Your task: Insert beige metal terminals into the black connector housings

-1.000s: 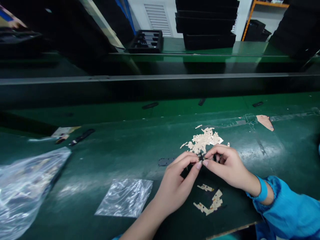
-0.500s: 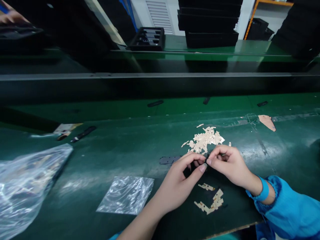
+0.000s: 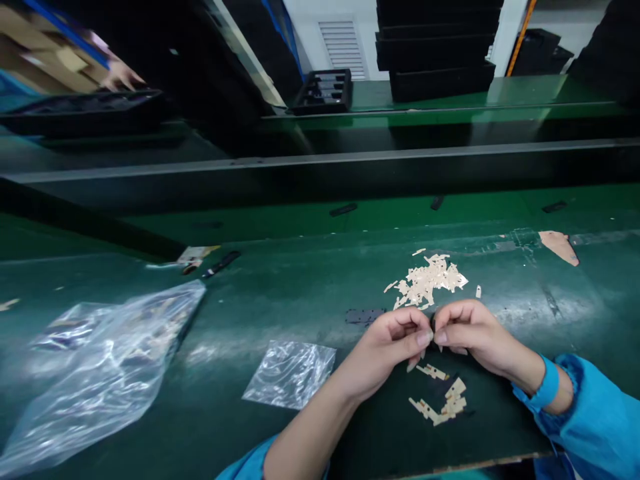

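Here | left hand point(image 3: 397, 343), right hand point(image 3: 473, 333): 1 dark piece point(image 3: 434, 321) | pale heap point(image 3: 427, 281): 1

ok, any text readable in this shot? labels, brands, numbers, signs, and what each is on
None: no legible text anywhere.
Held dark piece: mostly covered, no lettering shows.
Beige pieces in the pile: too small to read any marking.
Large clear bag: glare and blur, contents unreadable.
Blue wristband: no lettering visible.
Stacked black trays: too dark to make out any label.
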A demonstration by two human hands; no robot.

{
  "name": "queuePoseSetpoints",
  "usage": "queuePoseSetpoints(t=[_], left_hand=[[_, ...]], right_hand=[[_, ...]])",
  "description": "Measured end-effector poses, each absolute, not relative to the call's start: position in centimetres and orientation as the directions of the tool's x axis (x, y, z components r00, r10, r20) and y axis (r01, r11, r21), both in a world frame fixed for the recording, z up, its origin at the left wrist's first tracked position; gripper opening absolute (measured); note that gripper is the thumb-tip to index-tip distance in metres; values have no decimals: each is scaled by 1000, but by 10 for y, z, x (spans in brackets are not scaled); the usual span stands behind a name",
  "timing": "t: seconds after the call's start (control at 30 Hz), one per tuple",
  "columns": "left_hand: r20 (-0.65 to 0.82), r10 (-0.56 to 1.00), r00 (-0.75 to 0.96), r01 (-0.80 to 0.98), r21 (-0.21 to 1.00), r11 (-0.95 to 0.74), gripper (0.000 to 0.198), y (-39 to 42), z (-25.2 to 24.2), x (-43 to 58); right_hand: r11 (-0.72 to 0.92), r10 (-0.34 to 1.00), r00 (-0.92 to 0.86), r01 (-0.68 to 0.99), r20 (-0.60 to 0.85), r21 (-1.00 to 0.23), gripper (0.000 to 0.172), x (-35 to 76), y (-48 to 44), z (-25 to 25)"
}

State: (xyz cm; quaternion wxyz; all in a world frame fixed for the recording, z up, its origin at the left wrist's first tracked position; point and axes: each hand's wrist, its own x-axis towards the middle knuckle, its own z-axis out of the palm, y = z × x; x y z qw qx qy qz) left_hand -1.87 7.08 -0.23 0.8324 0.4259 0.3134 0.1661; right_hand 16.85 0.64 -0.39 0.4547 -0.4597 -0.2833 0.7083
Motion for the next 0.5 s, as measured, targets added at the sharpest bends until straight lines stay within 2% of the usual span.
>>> queuePoseSetpoints(t=[0.17, 0.33, 0.4, 0.47, 0.5], left_hand=[[-375, 520, 767, -45, 777, 628, 46, 68, -5, -17], [-372, 539, 755, -10, 817, 577, 43, 65, -9, -12], [-361, 581, 729, 89, 892, 443, 39, 74, -6, -18], [-318, 679, 662, 290, 944, 159, 33, 90, 1, -34], [-271, 737, 619, 419, 908, -18, 30, 100, 4, -45]], right_hand=[[-446, 895, -179, -407, -409, -798, 14, 167, 4, -7], [-443, 896, -176, -410, -408, -797, 14, 167, 3, -7], [-433, 900, -147, -404, -411, -806, 14, 169, 4, -7], [-416, 906, -100, -399, -412, -817, 15, 172, 6, -8], [-407, 908, -77, -398, -412, -822, 16, 173, 8, -9]])
